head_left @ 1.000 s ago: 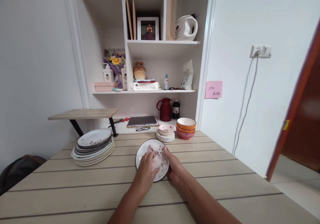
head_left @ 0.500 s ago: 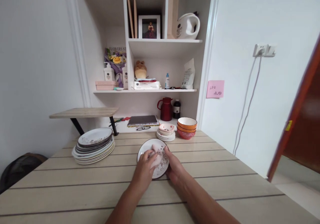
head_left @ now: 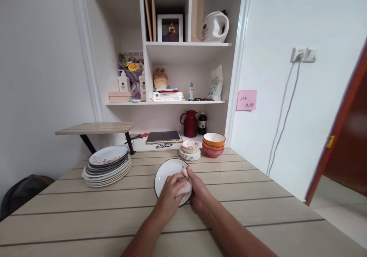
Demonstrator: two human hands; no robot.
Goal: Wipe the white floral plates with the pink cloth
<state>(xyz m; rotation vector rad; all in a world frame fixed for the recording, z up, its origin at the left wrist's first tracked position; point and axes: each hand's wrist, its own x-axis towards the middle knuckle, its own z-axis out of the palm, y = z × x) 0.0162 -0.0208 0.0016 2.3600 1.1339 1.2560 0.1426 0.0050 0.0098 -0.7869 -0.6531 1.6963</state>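
A round white plate (head_left: 164,173) with a dark rim is in front of me, at the middle of the table. My left hand (head_left: 171,191) is closed on a pale pinkish cloth (head_left: 185,188) and presses it against the plate's right part. The plate's right edge is in the grip of my right hand (head_left: 198,188), its thumb over the rim and the other fingers hidden beneath. The cloth and my left fingers cover most of the plate's printed pattern.
At the left is a stack of plates (head_left: 107,169) beside a small raised shelf (head_left: 94,128). Behind my plate stand small saucers (head_left: 189,156) with little dishes (head_left: 190,146), then stacked bowls (head_left: 213,146). A red jug (head_left: 190,124) and a laptop (head_left: 164,136) are farther back.
My left hand has moved the cloth rightward across the plate, toward my right thumb. The plate looks turned, with its plain left part now showing. My right hand keeps its hold.
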